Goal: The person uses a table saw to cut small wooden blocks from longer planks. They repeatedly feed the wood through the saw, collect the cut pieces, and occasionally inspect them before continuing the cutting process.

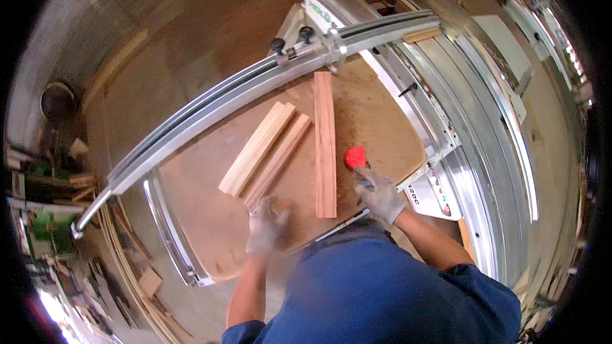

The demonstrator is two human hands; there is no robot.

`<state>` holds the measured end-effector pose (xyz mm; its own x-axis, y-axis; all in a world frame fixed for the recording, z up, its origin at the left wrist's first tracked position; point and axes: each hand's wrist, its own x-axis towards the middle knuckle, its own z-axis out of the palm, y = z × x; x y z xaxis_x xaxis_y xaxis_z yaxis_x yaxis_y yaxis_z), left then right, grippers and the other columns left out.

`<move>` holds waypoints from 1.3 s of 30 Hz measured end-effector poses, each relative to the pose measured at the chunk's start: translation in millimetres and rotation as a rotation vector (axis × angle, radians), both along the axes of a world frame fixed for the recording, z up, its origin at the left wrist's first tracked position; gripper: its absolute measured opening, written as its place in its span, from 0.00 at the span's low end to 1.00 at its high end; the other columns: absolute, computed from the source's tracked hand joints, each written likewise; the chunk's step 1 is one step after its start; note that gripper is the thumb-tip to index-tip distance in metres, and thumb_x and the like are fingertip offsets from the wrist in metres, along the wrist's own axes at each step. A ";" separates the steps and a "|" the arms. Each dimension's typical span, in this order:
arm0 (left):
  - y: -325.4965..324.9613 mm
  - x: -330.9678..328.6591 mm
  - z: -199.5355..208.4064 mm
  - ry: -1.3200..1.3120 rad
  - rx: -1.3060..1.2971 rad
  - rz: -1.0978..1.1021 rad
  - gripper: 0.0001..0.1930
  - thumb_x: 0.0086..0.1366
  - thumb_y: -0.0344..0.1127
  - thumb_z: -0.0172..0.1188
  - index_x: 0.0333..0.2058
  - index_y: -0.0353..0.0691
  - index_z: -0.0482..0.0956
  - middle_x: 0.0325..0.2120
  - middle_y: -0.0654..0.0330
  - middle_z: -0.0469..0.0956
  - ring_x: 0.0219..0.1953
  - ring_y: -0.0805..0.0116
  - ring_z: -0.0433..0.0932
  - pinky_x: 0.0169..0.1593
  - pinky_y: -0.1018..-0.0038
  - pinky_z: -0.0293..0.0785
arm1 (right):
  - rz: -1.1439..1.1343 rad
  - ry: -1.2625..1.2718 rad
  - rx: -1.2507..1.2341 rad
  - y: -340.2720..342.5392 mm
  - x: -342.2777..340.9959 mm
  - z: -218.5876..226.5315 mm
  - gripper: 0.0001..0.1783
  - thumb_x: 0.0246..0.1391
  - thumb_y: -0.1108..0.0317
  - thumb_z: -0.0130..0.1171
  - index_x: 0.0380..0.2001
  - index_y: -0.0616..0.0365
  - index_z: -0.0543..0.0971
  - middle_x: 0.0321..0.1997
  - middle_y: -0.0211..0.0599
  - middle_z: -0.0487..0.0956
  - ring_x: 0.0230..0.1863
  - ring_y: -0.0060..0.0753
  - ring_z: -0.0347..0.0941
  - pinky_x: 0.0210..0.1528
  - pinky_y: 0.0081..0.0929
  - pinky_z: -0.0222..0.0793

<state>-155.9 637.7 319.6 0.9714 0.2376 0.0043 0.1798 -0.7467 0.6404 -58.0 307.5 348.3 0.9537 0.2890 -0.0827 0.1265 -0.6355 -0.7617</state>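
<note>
Our gloved left hand (266,224) rests open by the pale wooden slats (264,150) on the bench (376,121); our right hand's (380,194) grip closes around a small dark tool (366,182) beside the red block (356,157).

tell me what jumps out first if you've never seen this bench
The bright red object on the brown table, just beyond the gloved right hand. Next, three wooden strips lying mid-table below the long metal fence, with the gloved left hand at their near ends.
</note>
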 end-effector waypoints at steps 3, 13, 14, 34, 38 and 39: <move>6.5 -4.4 -0.2 0.038 -0.012 -0.031 0.25 0.60 0.42 0.77 0.53 0.41 0.83 0.48 0.49 0.86 0.49 0.46 0.85 0.56 0.55 0.81 | 0.144 -0.042 -0.273 -29.8 -24.3 -24.0 0.29 0.69 0.48 0.56 0.65 0.54 0.76 0.56 0.55 0.81 0.54 0.58 0.81 0.60 0.50 0.77; -17.9 72.3 121.3 -0.351 0.076 0.028 0.23 0.66 0.32 0.71 0.58 0.29 0.81 0.55 0.43 0.81 0.58 0.44 0.81 0.64 0.54 0.76 | -0.169 0.103 -0.022 -113.9 -49.9 -18.4 0.29 0.67 0.47 0.57 0.62 0.56 0.80 0.57 0.57 0.83 0.60 0.57 0.80 0.66 0.48 0.73; -30.6 79.9 134.0 -0.413 0.056 0.015 0.23 0.67 0.31 0.70 0.58 0.28 0.80 0.56 0.43 0.81 0.60 0.45 0.80 0.65 0.54 0.76 | -0.181 0.134 -0.009 -129.1 -46.9 -14.3 0.30 0.67 0.47 0.57 0.62 0.56 0.79 0.58 0.57 0.82 0.60 0.57 0.80 0.66 0.48 0.73; -495.4 186.5 86.8 -0.273 0.093 -0.450 0.20 0.62 0.39 0.76 0.50 0.37 0.86 0.49 0.47 0.86 0.51 0.48 0.86 0.56 0.58 0.82 | -0.275 -0.180 -0.641 -553.0 58.0 -80.2 0.47 0.64 0.39 0.59 0.75 0.63 0.66 0.82 0.57 0.57 0.84 0.61 0.45 0.84 0.57 0.38; -522.9 231.0 76.7 -0.303 0.129 -0.547 0.21 0.62 0.41 0.76 0.52 0.39 0.86 0.50 0.46 0.86 0.53 0.48 0.86 0.56 0.59 0.81 | -0.260 -0.134 -0.581 -558.7 59.0 -60.7 0.48 0.64 0.39 0.59 0.75 0.64 0.65 0.81 0.60 0.57 0.84 0.62 0.46 0.84 0.58 0.36; -526.4 243.1 75.7 -0.252 0.153 -0.531 0.21 0.62 0.41 0.76 0.52 0.39 0.85 0.50 0.46 0.85 0.53 0.48 0.85 0.57 0.59 0.81 | -0.256 -0.119 -0.586 -557.3 57.5 -62.8 0.49 0.64 0.39 0.59 0.75 0.65 0.65 0.81 0.61 0.57 0.83 0.62 0.46 0.84 0.58 0.37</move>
